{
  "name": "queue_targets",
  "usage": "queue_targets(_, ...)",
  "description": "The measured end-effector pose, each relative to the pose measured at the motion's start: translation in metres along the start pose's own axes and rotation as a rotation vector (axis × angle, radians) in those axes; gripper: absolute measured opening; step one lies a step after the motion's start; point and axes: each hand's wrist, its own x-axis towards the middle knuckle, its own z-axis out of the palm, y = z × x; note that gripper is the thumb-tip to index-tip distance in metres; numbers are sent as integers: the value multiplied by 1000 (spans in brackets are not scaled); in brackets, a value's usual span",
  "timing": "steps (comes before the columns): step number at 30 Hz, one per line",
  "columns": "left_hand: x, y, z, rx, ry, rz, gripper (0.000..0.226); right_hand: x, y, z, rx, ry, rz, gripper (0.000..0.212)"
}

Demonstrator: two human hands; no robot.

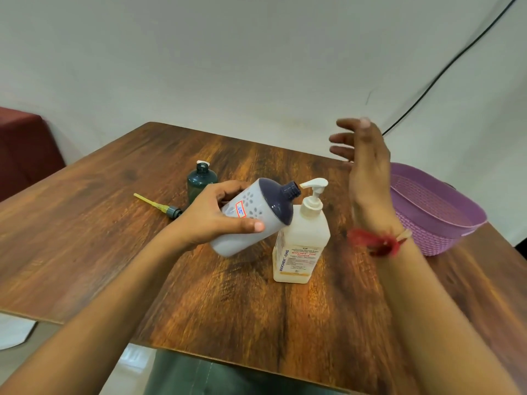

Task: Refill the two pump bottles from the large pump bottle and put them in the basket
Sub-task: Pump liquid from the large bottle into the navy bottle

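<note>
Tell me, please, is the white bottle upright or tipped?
Tipped: the left hand holds the white bottle slanted, capless neck toward the large pump bottle.

A plain white wall [228, 52] is filling the back, a black cable [445, 69] is slanting down its right side, dark red furniture [22, 146] is sitting left, and the wooden table [99, 223] is gleaming above pale floor [17, 332].

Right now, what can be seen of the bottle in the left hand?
The bottle looks like pale plastic with a flower pattern, a dark blue shoulder and a threaded neck, no pump. A red-edged sticker sits on its side. The left hand grips it tilted, mouth near the spout of the large pump bottle.
</note>
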Motion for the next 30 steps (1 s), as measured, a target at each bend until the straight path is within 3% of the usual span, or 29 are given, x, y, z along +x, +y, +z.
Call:
queue_targets(7,0,6,6,55,-11,-6,65,53,-3,27,-233,-431,192,26)
queue_targets(14,0,9,4,69,-1,-31,63,51,13,41,-543,-849,363,34)
queue_targets(20,1,7,6,80,-15,-32,68,51,8,41,-595,-872,352,30)
queue_targets(26,4,4,5,65,-6,-43,61,35,20,39,-500,-675,341,33)
queue_targets(30,5,3,6,82,-3,-40,63,28,25,39,-549,-635,333,30)
